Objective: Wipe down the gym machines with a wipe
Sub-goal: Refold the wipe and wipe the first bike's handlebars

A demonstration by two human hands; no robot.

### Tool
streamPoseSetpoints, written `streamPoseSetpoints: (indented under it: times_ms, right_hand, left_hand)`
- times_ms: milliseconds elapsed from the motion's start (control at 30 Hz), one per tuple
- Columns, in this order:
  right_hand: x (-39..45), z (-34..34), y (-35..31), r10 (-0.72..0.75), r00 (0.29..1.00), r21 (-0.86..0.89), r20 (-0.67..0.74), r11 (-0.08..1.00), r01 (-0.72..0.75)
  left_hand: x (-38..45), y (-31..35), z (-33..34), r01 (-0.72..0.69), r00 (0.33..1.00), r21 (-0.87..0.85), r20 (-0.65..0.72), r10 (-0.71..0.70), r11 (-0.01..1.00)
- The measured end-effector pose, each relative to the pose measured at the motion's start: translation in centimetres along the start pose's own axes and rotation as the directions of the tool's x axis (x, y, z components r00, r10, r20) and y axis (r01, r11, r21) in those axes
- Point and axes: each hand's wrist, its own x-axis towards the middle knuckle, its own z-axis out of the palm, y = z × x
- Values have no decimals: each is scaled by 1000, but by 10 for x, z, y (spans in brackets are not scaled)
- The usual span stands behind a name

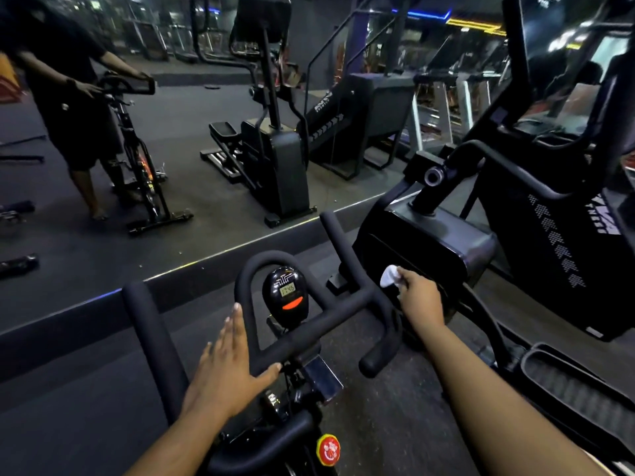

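I stand at a black spin bike whose padded handlebar point(330, 324) spreads in front of me, with a small console point(286, 294) showing digits and an orange button at its centre. My left hand point(228, 364) lies flat with straight fingers against the left side of the handlebar loop, thumb under the bar. My right hand point(417, 297) reaches past the right handlebar horn and pinches a crumpled white wipe point(390, 276), held against the dark housing of the elliptical machine point(433, 249) to the right.
A wall mirror point(171, 149) rises just ahead above a low ledge, reflecting a person at the bike and other machines. The elliptical's arms and pedal point(570, 383) crowd the right side. A red knob point(329, 449) sits on the bike frame below. Dark rubber floor lies left.
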Motion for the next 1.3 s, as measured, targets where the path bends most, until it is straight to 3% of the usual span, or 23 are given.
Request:
streamPoseSetpoints:
  times_ms: [67,133,267,333,433,567,633,700,767,833,933,1033,1133,1233,1267,1300]
  right_hand:
    - [3,20,-15,-35,989,-101,144,994,50]
    - [-6,33,-31,-41,983,-164,181,984,72]
    - [-52,44,-60,-164,958,-72,234,980,186]
    - [-82,52,-75,-251,942,-6,222,966,259]
    - [-123,55,-87,-267,947,101,178,962,252]
    - [-152,39,-92,-358,863,425,357,885,191]
    - [-134,30,-84,-389,874,467,291,855,225]
    - [-96,25,-71,-304,947,414,105,879,237]
    - [-58,25,-55,-166,986,218,-21,961,167]
    - [-47,32,-50,-119,992,14,50,993,118]
    - [-81,56,-64,-167,964,-37,209,983,179]
    - [-134,73,-75,-377,902,-54,212,917,396]
    - [-162,73,-76,-537,809,63,240,840,539]
    - [-169,59,-87,-705,592,192,391,692,696]
    - [-169,57,-88,-761,509,244,403,625,741]
    - [-165,52,-91,-800,472,309,371,585,749]
  left_hand:
    - [1,-2,1,-6,1000,-2,4,6,1000]
    - [1,-2,1,-5,1000,-9,9,5,1000]
    - [2,-1,0,-9,1000,3,-3,9,1000]
    - [2,0,0,-6,1000,-2,-4,6,1000]
    - [1,1,2,-5,1000,-24,-26,5,1000]
    - [1,-1,2,-5,1000,-35,-31,4,999]
    - [0,0,1,-8,1000,-38,-14,8,999]
    - [0,0,-1,-9,1000,-29,-3,9,1000]
    - [0,1,-2,-6,1000,-28,3,6,1000]
    - [-1,1,-2,-3,1000,-26,9,3,1000]
    - [-2,2,-4,-7,1000,-29,1,7,1000]
    - [-2,1,-2,-5,1000,-34,-7,5,999]
    - [-1,2,-2,-8,1000,-44,-17,8,999]
    - [-1,4,-6,-13,1000,-44,-1,13,999]
    - [-1,4,-7,-10,1000,-45,9,10,999]
    - [-1,4,-7,-10,1000,-52,15,10,999]
